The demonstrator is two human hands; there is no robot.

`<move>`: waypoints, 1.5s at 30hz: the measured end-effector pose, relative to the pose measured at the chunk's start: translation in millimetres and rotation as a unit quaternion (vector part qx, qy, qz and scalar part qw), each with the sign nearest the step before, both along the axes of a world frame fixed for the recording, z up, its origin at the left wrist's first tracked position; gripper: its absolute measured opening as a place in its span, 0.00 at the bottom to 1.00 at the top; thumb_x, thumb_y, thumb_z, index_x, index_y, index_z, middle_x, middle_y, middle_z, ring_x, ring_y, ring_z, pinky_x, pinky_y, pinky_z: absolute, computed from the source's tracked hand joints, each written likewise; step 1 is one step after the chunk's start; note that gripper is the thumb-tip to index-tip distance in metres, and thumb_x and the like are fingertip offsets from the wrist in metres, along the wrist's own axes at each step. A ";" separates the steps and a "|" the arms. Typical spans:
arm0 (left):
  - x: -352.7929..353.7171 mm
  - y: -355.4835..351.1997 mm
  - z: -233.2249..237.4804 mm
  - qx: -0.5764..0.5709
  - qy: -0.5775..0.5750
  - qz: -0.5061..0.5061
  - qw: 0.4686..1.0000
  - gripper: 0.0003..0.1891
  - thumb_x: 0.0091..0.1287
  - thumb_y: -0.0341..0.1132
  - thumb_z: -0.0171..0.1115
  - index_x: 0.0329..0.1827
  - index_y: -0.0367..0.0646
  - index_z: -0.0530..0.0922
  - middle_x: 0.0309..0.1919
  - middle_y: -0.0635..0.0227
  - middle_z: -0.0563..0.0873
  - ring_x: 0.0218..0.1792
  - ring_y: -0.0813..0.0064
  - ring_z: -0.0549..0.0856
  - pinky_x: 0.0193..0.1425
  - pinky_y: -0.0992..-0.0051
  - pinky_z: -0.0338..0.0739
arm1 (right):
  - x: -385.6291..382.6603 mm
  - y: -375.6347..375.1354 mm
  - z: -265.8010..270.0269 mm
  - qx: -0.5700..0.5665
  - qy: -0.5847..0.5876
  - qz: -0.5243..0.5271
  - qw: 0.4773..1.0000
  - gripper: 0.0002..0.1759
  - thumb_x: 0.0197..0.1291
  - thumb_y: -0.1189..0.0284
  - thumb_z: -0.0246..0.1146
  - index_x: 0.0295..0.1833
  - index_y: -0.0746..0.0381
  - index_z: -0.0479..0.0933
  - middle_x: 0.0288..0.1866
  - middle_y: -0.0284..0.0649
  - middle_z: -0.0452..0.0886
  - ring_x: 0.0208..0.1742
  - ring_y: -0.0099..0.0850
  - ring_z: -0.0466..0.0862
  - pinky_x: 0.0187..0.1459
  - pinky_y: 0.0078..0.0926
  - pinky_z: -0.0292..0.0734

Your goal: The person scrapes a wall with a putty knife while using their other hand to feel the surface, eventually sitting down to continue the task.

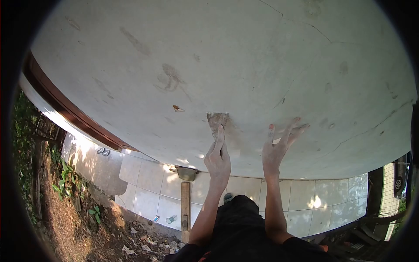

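Note:
My left hand is closed around a putty knife, with the forefinger stretched along its blade. The wide edge of the blade meets the pale wall, and a greyish smear shows just beside it. My right hand is to the right with its fingers spread, the fingertips at the wall surface. Pale dust covers both hands. The handle of the putty knife is mostly hidden in my left palm.
Thin cracks and stains mark the wall, with a small brown chip on it. Below are a metal basin, a wooden post, a tiled floor and a glass. A brown frame runs along the left; rubble lies lower left.

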State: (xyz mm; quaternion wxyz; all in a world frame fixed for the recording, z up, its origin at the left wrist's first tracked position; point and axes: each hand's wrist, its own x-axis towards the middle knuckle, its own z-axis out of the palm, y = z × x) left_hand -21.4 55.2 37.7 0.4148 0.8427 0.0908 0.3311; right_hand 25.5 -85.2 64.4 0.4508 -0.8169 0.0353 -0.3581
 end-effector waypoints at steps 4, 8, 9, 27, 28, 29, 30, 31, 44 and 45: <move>7.3 -1.5 24.5 -0.014 -0.036 0.002 0.999 0.32 0.66 0.21 0.57 0.73 0.60 0.70 0.19 0.63 0.67 0.19 0.71 0.65 0.26 0.74 0.66 | 2.7 2.0 2.1 0.013 0.003 0.006 1.000 0.43 0.71 0.58 0.58 0.81 0.52 0.41 0.81 0.58 0.26 0.81 0.58 0.31 0.75 0.60 0.43; 6.2 7.4 10.6 0.000 -0.034 -0.009 0.999 0.32 0.67 0.20 0.55 0.73 0.58 0.70 0.20 0.61 0.68 0.20 0.70 0.67 0.27 0.73 0.67 | 1.8 -0.7 -1.4 0.004 -0.016 0.015 1.000 0.43 0.71 0.59 0.59 0.81 0.52 0.41 0.81 0.58 0.25 0.81 0.59 0.31 0.75 0.60 0.44; 4.2 8.0 -4.0 0.015 -0.020 -0.002 1.000 0.31 0.67 0.19 0.54 0.73 0.58 0.70 0.20 0.61 0.68 0.20 0.69 0.67 0.27 0.73 0.67 | 2.5 -2.4 -2.5 0.005 -0.022 0.011 1.000 0.43 0.71 0.59 0.59 0.81 0.52 0.41 0.81 0.58 0.25 0.81 0.59 0.31 0.75 0.60 0.44; 11.2 8.6 34.7 -0.001 -0.056 -0.003 0.998 0.30 0.67 0.19 0.55 0.72 0.56 0.71 0.19 0.62 0.67 0.20 0.70 0.65 0.26 0.73 0.66 | 1.7 -0.9 -3.0 0.002 -0.023 0.020 1.000 0.45 0.70 0.61 0.60 0.81 0.53 0.40 0.80 0.60 0.24 0.81 0.60 0.31 0.75 0.59 0.44; 10.3 8.1 28.7 -0.001 -0.059 -0.003 0.998 0.30 0.67 0.19 0.55 0.72 0.56 0.71 0.19 0.62 0.67 0.20 0.70 0.65 0.26 0.73 0.66 | 1.2 -1.2 -2.4 -0.003 -0.018 0.020 1.000 0.44 0.70 0.62 0.60 0.81 0.54 0.40 0.80 0.60 0.23 0.81 0.60 0.31 0.75 0.59 0.44; 8.1 7.8 14.5 -0.002 -0.046 -0.007 0.999 0.30 0.67 0.19 0.54 0.72 0.56 0.71 0.19 0.62 0.67 0.20 0.70 0.65 0.26 0.73 0.66 | 2.3 -1.7 -1.6 -0.006 -0.014 0.017 1.000 0.44 0.70 0.63 0.60 0.81 0.54 0.41 0.80 0.60 0.23 0.80 0.60 0.31 0.75 0.59 0.45; 6.2 7.2 1.4 -0.003 -0.031 -0.012 0.999 0.30 0.67 0.19 0.54 0.72 0.55 0.71 0.19 0.61 0.67 0.20 0.70 0.65 0.26 0.73 0.66 | 3.5 -3.2 -2.4 -0.004 -0.018 0.013 1.000 0.44 0.70 0.63 0.60 0.81 0.54 0.41 0.80 0.60 0.23 0.80 0.60 0.31 0.75 0.59 0.45; 4.6 5.2 -8.9 0.000 -0.034 -0.017 0.999 0.30 0.67 0.19 0.54 0.72 0.55 0.71 0.19 0.61 0.67 0.20 0.70 0.65 0.26 0.73 0.66 | 3.9 -5.6 -4.4 -0.005 -0.018 0.023 1.000 0.44 0.70 0.63 0.60 0.81 0.53 0.41 0.80 0.60 0.23 0.80 0.60 0.31 0.75 0.59 0.45; 2.3 -2.6 -6.5 0.005 0.007 -0.021 1.000 0.30 0.68 0.20 0.54 0.72 0.55 0.70 0.20 0.60 0.68 0.20 0.69 0.67 0.27 0.71 0.66 | 2.8 -4.5 -4.1 0.007 -0.013 0.033 0.999 0.44 0.70 0.63 0.60 0.82 0.51 0.41 0.81 0.58 0.23 0.81 0.59 0.30 0.75 0.59 0.44; 2.5 -4.0 -1.5 -0.002 0.003 -0.012 1.000 0.30 0.68 0.20 0.54 0.72 0.55 0.70 0.20 0.60 0.68 0.20 0.69 0.66 0.27 0.71 0.66 | 3.5 -4.5 -4.3 0.006 -0.014 0.033 0.999 0.44 0.70 0.63 0.60 0.82 0.51 0.41 0.81 0.58 0.23 0.81 0.59 0.30 0.75 0.59 0.44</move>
